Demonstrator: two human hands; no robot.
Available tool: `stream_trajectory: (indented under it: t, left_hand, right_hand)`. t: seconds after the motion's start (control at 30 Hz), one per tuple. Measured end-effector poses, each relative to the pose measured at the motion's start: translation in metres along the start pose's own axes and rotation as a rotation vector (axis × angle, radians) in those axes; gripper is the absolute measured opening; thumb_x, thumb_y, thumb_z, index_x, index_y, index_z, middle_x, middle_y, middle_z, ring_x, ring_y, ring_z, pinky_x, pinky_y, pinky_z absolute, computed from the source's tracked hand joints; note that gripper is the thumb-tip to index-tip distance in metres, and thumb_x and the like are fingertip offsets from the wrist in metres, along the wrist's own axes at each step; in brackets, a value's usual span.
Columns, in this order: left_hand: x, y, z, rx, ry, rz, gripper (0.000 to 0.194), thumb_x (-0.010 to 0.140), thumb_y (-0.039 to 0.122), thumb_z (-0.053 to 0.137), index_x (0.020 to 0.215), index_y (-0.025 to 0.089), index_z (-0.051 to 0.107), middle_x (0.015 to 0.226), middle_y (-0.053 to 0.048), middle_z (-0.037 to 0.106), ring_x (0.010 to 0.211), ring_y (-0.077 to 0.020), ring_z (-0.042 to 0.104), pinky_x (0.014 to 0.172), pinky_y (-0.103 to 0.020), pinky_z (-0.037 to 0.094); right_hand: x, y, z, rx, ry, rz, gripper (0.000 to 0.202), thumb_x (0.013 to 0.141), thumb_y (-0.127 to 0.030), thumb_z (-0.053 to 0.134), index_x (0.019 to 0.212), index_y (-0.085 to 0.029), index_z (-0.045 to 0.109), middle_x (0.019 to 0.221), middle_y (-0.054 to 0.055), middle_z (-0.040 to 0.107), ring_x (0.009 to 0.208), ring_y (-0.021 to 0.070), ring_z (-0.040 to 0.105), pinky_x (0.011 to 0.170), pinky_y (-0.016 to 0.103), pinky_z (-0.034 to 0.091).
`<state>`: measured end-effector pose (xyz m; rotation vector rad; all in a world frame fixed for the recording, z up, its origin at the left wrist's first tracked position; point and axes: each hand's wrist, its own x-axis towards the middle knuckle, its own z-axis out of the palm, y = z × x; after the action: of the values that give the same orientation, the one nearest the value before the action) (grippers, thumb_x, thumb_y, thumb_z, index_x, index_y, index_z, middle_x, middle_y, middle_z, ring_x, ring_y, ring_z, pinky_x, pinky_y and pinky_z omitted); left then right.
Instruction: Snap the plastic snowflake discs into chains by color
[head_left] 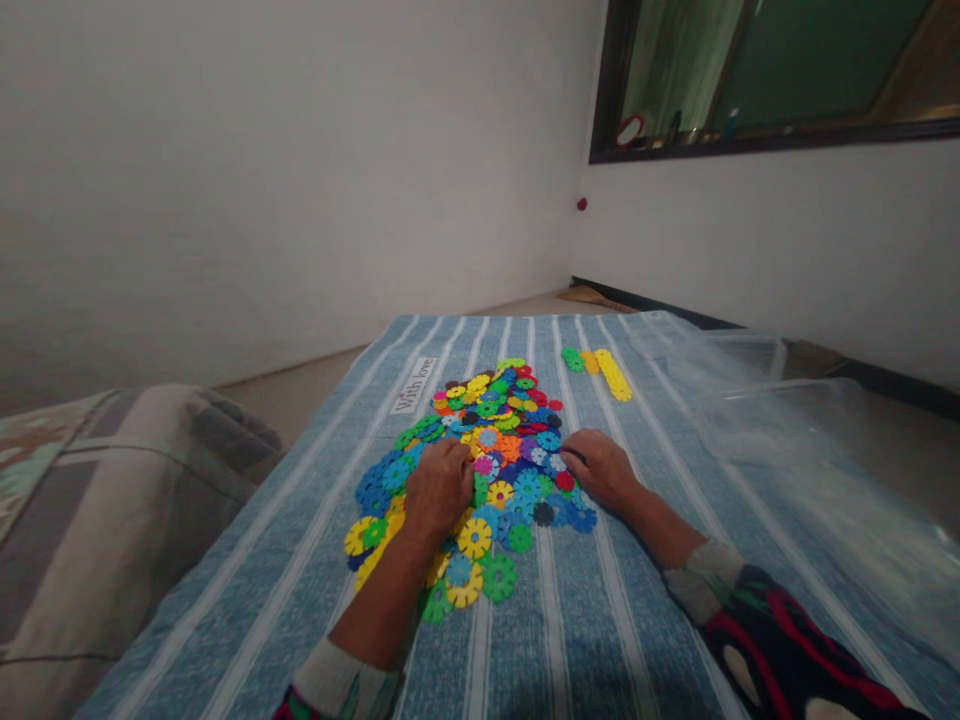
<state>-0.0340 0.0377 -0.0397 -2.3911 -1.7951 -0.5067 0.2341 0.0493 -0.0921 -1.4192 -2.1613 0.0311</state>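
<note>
A heap of snowflake discs (508, 448), notched plastic rounds in many colours, lies spread over the striped cloth. My left hand (439, 482) is over the left part of the heap, its fingers curled down and together. Its fingertips are largely hidden, so I cannot make out what they hold. At the heap's right edge is my right hand (598, 465), fingers bent and close together beside pale discs and a red disc (565, 482). Whether a disc sits in its fingertips is too small to tell.
Farther back lie a yellow row of discs (613, 375), an orange piece (591, 362) and a green piece (572, 360). Clear plastic containers (780, 405) stand at the right edge. A covered seat (142, 500) is at left; walls close in behind the cloth-covered table (300, 560).
</note>
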Motion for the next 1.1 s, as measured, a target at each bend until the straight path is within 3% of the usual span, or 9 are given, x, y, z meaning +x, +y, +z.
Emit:
stream_trajectory:
  t: [0.57, 0.83, 0.97, 1.1]
  left_hand:
    - [0.010, 0.004, 0.002, 0.072, -0.035, -0.072, 0.024, 0.090, 0.028, 0.043, 0.077, 0.019, 0.062, 0.102, -0.010, 0.063, 0.096, -0.0252, 0.059, 0.075, -0.033, 0.048]
    - [0.012, -0.013, 0.014, -0.066, 0.061, -0.068, 0.029, 0.092, 0.025, 0.036, 0.080, 0.018, 0.062, 0.094, -0.012, 0.067, 0.095, -0.0245, 0.061, 0.085, -0.036, 0.048]
    - [0.011, -0.016, 0.011, -0.143, 0.118, -0.075, 0.029, 0.091, 0.027, 0.035, 0.080, 0.019, 0.061, 0.090, -0.010, 0.068, 0.091, -0.0230, 0.061, 0.084, -0.035, 0.048]
    - [0.007, -0.002, 0.003, -0.236, 0.127, -0.032, 0.032, 0.093, 0.033, 0.037, 0.080, 0.019, 0.063, 0.085, -0.006, 0.067, 0.083, -0.0185, 0.061, 0.079, -0.030, 0.048]
  right_hand:
    - [0.000, -0.001, 0.002, -0.024, 0.004, 0.014, 0.015, 0.092, -0.023, 0.053, 0.087, -0.019, 0.067, 0.087, 0.005, 0.064, 0.085, 0.0180, 0.053, 0.076, 0.029, 0.036]
    - [0.001, 0.000, 0.002, -0.021, 0.002, 0.003, 0.015, 0.092, -0.023, 0.053, 0.086, -0.019, 0.066, 0.085, 0.005, 0.064, 0.083, 0.0182, 0.053, 0.075, 0.030, 0.036]
    - [-0.001, -0.001, 0.002, -0.005, 0.066, -0.004, 0.018, 0.093, -0.024, 0.050, 0.086, -0.019, 0.066, 0.084, 0.006, 0.064, 0.082, 0.0189, 0.054, 0.075, 0.030, 0.038]
    - [-0.001, -0.010, -0.001, 0.003, 0.188, -0.062, 0.025, 0.096, -0.026, 0.044, 0.089, -0.017, 0.066, 0.087, 0.009, 0.066, 0.086, 0.0208, 0.056, 0.080, 0.033, 0.040]
